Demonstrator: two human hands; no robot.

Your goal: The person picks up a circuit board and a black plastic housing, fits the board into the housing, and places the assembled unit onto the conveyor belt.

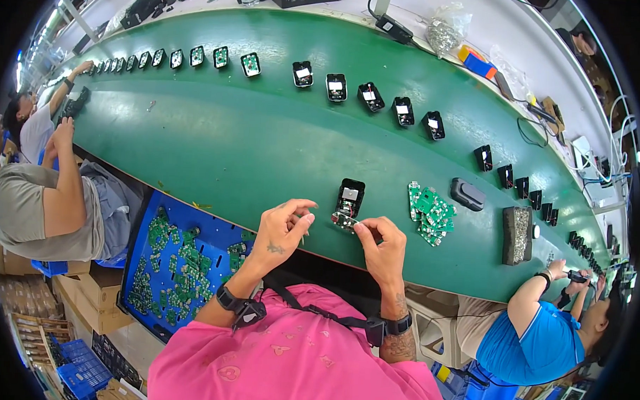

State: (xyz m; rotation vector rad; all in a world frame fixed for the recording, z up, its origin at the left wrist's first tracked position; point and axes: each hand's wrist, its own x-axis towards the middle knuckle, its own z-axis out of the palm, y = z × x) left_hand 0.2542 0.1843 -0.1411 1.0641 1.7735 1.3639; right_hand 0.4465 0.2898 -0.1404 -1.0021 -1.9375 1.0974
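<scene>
Just in front of me an open black plastic housing (pixel 351 192) lies on the green bench, with a pale rectangular part inside. At its near end is a small circuit board (pixel 344 221), tilted, with red wire beside it. My right hand (pixel 383 250) pinches the right edge of this board between thumb and forefinger. To the left of the board, my left hand (pixel 285 232) is held with thumb and fingers apart and nothing visible in it. A loose pile of green circuit boards (pixel 432 212) lies right of the housing.
Beyond the pile sit a closed black case (pixel 468 194) and a dark block with a speckled top (pixel 518 236). A row of black housings (pixel 371 97) curves along the bench. A blue tray (pixel 211 288) of boards is at my left. Co-workers sit on both sides.
</scene>
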